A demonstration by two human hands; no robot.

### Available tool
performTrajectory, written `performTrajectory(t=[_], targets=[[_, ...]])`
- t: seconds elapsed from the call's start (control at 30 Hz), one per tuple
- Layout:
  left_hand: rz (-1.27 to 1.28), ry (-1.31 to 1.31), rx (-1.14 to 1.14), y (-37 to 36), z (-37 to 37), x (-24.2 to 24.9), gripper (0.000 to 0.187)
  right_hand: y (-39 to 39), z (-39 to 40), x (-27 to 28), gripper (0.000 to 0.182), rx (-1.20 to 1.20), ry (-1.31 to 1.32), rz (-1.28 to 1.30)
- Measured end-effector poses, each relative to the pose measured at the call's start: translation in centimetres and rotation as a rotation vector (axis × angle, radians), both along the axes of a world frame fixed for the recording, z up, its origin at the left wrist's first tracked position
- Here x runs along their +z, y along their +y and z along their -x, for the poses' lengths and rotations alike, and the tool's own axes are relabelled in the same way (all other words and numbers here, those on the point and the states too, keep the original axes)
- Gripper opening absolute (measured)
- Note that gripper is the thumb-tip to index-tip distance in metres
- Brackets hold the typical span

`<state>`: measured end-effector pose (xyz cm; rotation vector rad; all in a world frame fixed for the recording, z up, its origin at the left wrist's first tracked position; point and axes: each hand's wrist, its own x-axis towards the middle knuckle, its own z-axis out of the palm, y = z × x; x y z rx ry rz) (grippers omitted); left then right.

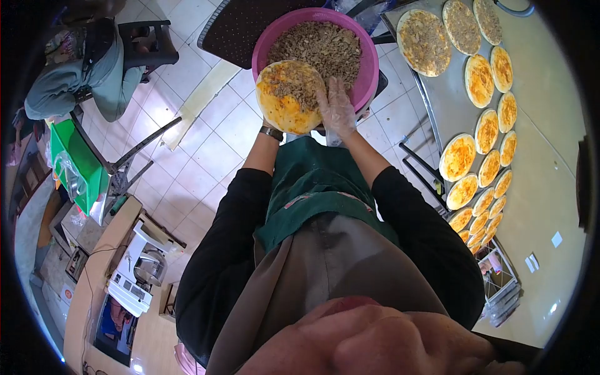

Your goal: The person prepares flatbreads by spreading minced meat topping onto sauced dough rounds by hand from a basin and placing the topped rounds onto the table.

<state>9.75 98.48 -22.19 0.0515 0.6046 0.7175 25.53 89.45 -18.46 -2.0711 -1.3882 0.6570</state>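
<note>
A round flatbread (289,107) with an orange-yellow spread lies tilted in front of me, crumbly brown filling covering its upper right part. My left hand (267,124) supports it from below, mostly hidden beneath the bread; a dark watch shows at that wrist. My right hand (338,111), in a clear plastic glove, rests against the bread's right edge, fingers extended over the filling. Directly behind the bread stands a pink tub (370,76) holding a heap of the same crumbly brown filling (315,42).
To the right, a metal table (417,87) carries rows of orange-spread flatbreads (479,81); several at its far end bear brown filling (424,42). A dark perforated chair (234,31) is beside the tub. At left are a seated person (81,75) and a green tray (75,162).
</note>
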Motion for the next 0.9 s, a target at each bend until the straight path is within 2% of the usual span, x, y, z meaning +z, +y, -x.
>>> performTrajectory(t=[0.07,0.13,0.17,0.23,0.27,0.33,0.37,0.43,0.47,0.53,0.57,0.63,0.67,0.73,0.77,0.8,0.83,0.87,0.9], targets=[[0.015,-0.14,0.02,-0.2,0.7,-1.6,0.056,-0.7,0.9,0.7,0.068,-0.04,-0.02,-0.004],[0.025,-0.26,0.032,-0.4,1.1,-2.8,0.056,-0.8,2.0,2.3,0.065,0.352,-0.128,-0.093],[0.029,-0.318,0.035,-0.3,1.3,-3.3,0.056,-0.8,2.0,1.5,0.065,0.349,-0.13,-0.095],[0.03,-0.42,0.043,-0.1,1.5,-3.7,0.057,-0.1,1.7,-0.6,0.065,-0.185,-0.158,0.177],[0.031,-0.478,0.039,0.0,1.5,-3.9,0.057,0.2,1.5,-0.8,0.065,-0.187,-0.155,0.177],[0.042,-0.611,0.03,0.2,1.0,-3.6,0.057,2.3,0.7,2.5,0.068,0.245,-0.077,-0.171],[0.049,-0.613,0.028,-0.1,0.7,-2.8,0.057,3.4,0.8,3.2,0.068,0.241,-0.079,-0.165],[-0.232,0.298,-0.073,-0.3,-0.6,-0.6,0.06,6.2,0.7,3.2,0.067,0.461,-0.306,-0.14],[-0.234,0.298,-0.073,-0.2,-0.6,-1.0,0.06,7.0,-0.3,3.0,0.067,0.459,-0.307,-0.142],[0.1,-0.63,-0.033,-0.1,0.4,-3.5,0.062,7.8,-2.5,2.2,0.072,0.114,-0.008,0.101],[0.1,-0.629,-0.034,-0.3,1.0,-4.3,0.062,7.2,-3.6,1.9,0.072,0.113,-0.007,0.101],[-0.009,-0.409,0.021,-0.4,1.5,-4.4,0.05,5.8,-5.4,1.2,0.067,-0.176,0.46,0.326],[-0.007,-0.413,0.022,-0.4,1.6,-4.2,0.05,5.5,-5.0,0.7,0.067,-0.176,0.456,0.328],[0.057,-0.491,-0.014,-0.3,1.4,-2.9,0.048,4.4,-3.5,0.3,0.07,-0.81,1.653,0.227],[0.06,-0.494,-0.012,-0.1,1.0,-2.7,0.048,3.9,-3.5,0.8,0.07,-0.811,1.649,0.23],[0.166,-0.406,-0.125,0.4,0.7,-3.0,0.05,4.0,-3.5,2.7,0.072,-0.78,1.628,0.218],[0.271,-0.314,-0.238,1.0,0.0,-1.3,0.052,4.3,-3.6,4.1,0.073,-0.749,1.61,0.208],[0.3,-0.39,-0.297,1.2,-1.1,0.4,0.056,4.7,-4.0,4.6,0.073,-0.75,1.615,0.213],[0.279,-0.393,-0.319,1.2,-1.8,1.6,0.056,5.0,-4.7,4.9,0.072,-0.596,1.49,0.236]])
